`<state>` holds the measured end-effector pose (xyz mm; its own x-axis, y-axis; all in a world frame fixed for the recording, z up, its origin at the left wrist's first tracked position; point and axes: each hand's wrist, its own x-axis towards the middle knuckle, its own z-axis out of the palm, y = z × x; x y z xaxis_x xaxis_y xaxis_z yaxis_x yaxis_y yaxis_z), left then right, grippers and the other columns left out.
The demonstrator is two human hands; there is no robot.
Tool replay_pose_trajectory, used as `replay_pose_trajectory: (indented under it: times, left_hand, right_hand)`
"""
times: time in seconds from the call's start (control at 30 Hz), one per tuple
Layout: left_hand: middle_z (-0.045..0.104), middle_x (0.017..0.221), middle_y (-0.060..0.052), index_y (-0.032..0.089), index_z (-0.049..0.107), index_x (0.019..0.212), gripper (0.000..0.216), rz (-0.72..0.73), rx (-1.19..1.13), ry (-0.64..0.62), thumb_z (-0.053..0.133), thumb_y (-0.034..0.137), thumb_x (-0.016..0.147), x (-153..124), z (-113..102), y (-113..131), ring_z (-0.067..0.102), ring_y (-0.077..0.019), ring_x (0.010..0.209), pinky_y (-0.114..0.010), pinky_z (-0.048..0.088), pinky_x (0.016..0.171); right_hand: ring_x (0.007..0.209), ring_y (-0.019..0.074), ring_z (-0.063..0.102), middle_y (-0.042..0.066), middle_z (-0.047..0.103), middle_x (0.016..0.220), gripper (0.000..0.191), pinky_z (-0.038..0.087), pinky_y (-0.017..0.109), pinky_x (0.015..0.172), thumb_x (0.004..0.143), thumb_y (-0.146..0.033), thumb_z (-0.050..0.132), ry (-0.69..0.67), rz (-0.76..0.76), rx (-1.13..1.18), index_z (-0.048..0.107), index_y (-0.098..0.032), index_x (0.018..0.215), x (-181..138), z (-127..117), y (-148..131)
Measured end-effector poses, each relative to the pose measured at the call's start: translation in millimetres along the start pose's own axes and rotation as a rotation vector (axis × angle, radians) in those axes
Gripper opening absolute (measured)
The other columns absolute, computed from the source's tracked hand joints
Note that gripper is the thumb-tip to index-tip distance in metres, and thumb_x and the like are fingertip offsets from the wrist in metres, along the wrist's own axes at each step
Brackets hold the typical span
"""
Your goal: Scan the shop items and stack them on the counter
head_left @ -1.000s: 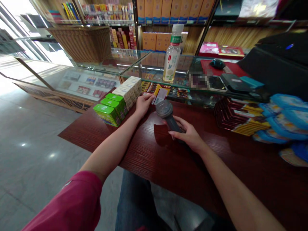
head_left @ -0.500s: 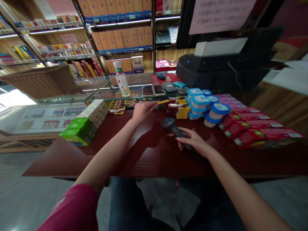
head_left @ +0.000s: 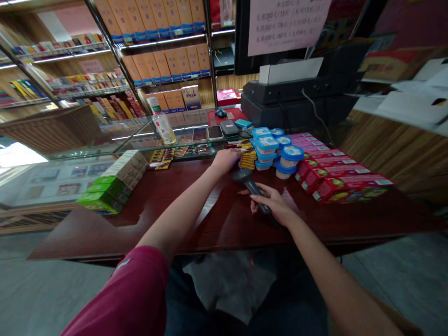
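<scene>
My right hand is wrapped round the handle of a dark grey barcode scanner, whose head points left above the counter. My left hand reaches to the left side of a stack of yellow and dark red snack packets. Its fingers are closed at the top of that stack, on a thin yellow-edged packet; the fingertips are partly hidden. Blue-lidded tubs stand piled right beside the stack.
Red boxes line the counter's right side. Green boxes and loose packets lie on the left. Behind are a bottle, a phone and a glass case. A black machine stands at the back right.
My left hand has moved right, bringing the thin packet to the stack. My right hand still holds the scanner in much the same place. The camera view has turned to the right.
</scene>
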<state>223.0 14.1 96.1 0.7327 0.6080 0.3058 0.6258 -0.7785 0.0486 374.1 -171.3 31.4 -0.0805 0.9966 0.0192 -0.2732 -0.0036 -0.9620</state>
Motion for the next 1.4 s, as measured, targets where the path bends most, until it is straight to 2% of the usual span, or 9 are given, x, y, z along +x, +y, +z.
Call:
replay_pose_trajectory:
  times: [0.13,0.23,0.33,0.47,0.7,0.87,1.03,1.2,1.4]
  left_hand:
    - [0.051,0.159,-0.007,0.026,0.049,0.154,0.055,0.004,-0.176,0.176,0.049,0.014,0.100,-27.1,5.3,-32.5,0.050,-0.0209,0.145,-0.035,0.044,0.118]
    - [0.043,0.163,-0.009,0.023,0.042,0.158,0.062,-0.179,-0.185,0.316,0.044,0.009,0.097,-77.2,6.2,-79.1,0.042,-0.0202,0.151,-0.036,0.038,0.123]
    - [0.036,0.168,-0.010,0.021,0.037,0.160,0.073,-0.368,-0.070,0.280,0.044,0.002,0.090,-141.2,-0.5,-135.4,0.032,-0.0205,0.156,-0.037,0.033,0.126]
    - [0.031,0.168,-0.016,0.011,0.034,0.160,0.072,-0.514,0.087,0.187,0.042,0.001,0.089,-206.3,-12.1,-199.6,0.024,-0.0234,0.159,-0.042,0.027,0.128]
    - [0.040,0.164,-0.015,0.015,0.051,0.151,0.061,-0.643,0.034,0.170,0.056,0.007,0.091,-218.4,2.2,-257.8,0.033,-0.0280,0.156,-0.043,0.035,0.124]
    - [0.067,0.142,-0.007,0.026,0.075,0.121,0.029,-0.530,-0.108,0.176,0.063,0.020,0.095,-218.8,8.3,-273.2,0.049,-0.0237,0.147,-0.039,0.037,0.123]
    - [0.059,0.151,-0.009,0.022,0.072,0.127,0.033,-0.389,-0.031,0.130,0.066,0.032,0.096,-217.2,5.6,-259.9,0.048,-0.0252,0.147,-0.039,0.037,0.123]
    - [0.070,0.137,-0.007,0.027,0.070,0.133,0.034,-0.497,-0.025,0.114,0.062,0.034,0.100,-215.4,-0.1,-245.2,0.065,-0.0226,0.128,-0.029,0.048,0.107]
    - [0.080,0.112,-0.006,0.020,0.078,0.117,0.029,-0.675,-0.285,0.469,0.057,0.032,0.102,-215.6,-10.3,-231.4,0.074,-0.0219,0.103,-0.025,0.050,0.090]
  right_hand:
    - [0.059,0.0148,0.067,0.014,0.077,0.120,0.051,0.057,0.031,0.055,0.076,-0.034,0.085,-0.016,0.019,-0.029,0.068,-0.021,0.123,6.4,9.3,-1.8]
    - [0.062,0.0147,0.066,0.015,0.075,0.126,0.044,0.056,0.031,0.057,0.078,-0.035,0.083,-0.063,0.008,-0.034,0.070,-0.021,0.117,19.4,28.7,-2.4]
    - [0.065,0.0143,0.066,0.014,0.074,0.127,0.036,0.055,0.030,0.061,0.079,-0.035,0.082,-0.135,0.017,0.001,0.073,-0.021,0.111,44.0,58.5,1.2]
    - [0.066,0.0148,0.066,0.010,0.080,0.100,0.033,0.055,0.028,0.063,0.077,-0.034,0.081,-0.227,0.084,0.046,0.077,-0.018,0.106,91.2,109.8,14.9]
    - [0.076,0.0154,0.070,0.011,0.075,0.128,0.033,0.061,0.030,0.073,0.077,-0.032,0.081,-0.310,0.127,0.075,0.076,-0.021,0.108,145.4,179.7,44.6]
    - [0.072,0.0144,0.067,0.010,0.075,0.124,0.033,0.058,0.029,0.066,0.080,-0.031,0.079,-0.315,0.127,0.008,0.076,-0.022,0.111,146.0,181.4,47.8]
    - [0.069,0.0157,0.064,0.007,0.077,0.092,0.035,0.054,0.029,0.065,0.084,-0.035,0.077,-0.368,0.150,-0.041,0.075,-0.019,0.116,144.2,178.7,47.8]
    - [0.068,0.0131,0.064,0.010,0.073,0.124,0.036,0.054,0.030,0.063,0.083,-0.033,0.079,-0.376,0.114,-0.067,0.072,-0.022,0.117,141.7,180.6,48.8]
    - [0.063,0.0108,0.063,0.010,0.068,0.137,0.049,0.055,0.030,0.060,0.079,-0.030,0.084,-0.415,0.093,-0.151,0.065,-0.025,0.124,137.4,183.6,52.3]
